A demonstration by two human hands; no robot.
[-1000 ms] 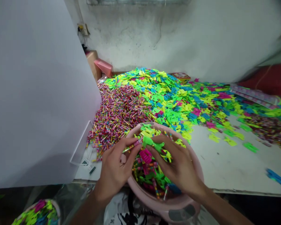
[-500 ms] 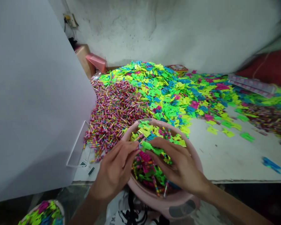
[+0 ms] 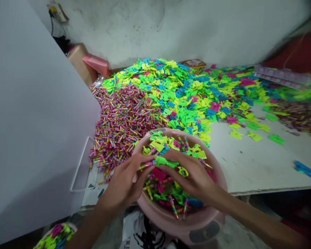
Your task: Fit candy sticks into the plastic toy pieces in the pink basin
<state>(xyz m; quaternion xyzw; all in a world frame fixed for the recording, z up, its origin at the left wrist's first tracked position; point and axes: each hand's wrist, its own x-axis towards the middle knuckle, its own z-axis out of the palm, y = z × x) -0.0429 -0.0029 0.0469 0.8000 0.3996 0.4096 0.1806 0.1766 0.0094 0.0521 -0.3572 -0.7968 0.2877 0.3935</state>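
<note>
A pink basin (image 3: 217, 173) sits close in front of me, filled with small bright plastic toy pieces and striped candy sticks. Both hands work over it. My left hand (image 3: 124, 185) pinches a thin striped candy stick (image 3: 145, 164) between thumb and fingers. My right hand (image 3: 194, 176) grips a green plastic toy piece (image 3: 166, 162) with fingers curled. The stick's tip meets the end of the green piece above the basin's middle.
A big heap of striped candy sticks (image 3: 121, 119) lies on the white table (image 3: 251, 169), beside a wider heap of neon plastic pieces (image 3: 191, 90). A large white board (image 3: 28, 114) stands at left. A second basin of pieces (image 3: 54, 235) is at lower left.
The camera tipped down and right, so the scene slid up and left. My hands stayed over the basin, drawing the stick and the green piece together.
</note>
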